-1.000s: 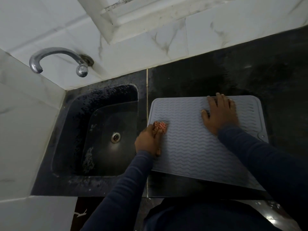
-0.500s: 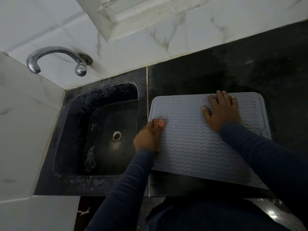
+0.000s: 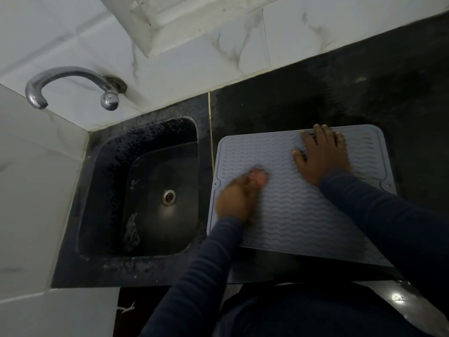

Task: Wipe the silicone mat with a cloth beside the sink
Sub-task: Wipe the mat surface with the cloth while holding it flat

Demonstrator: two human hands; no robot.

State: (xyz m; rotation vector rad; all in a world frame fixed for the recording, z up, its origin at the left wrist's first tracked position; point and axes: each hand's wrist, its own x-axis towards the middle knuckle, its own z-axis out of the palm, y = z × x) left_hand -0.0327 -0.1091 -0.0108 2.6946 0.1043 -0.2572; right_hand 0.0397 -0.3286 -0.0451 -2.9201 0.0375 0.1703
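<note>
The grey wavy-ribbed silicone mat lies on the black stone countertop, just right of the dark sink. The blurred left hand grips a small reddish cloth against the mat's left side. The right hand presses flat near the far edge, fingers straight.

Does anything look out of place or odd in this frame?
The silicone mat lies slightly askew, its near edge slanting against the counter front. A whitish smear marks the sink floor. The left hand gripping the cloth is motion-blurred; the right hand lies flat on the mat. Nothing spilled.
</note>
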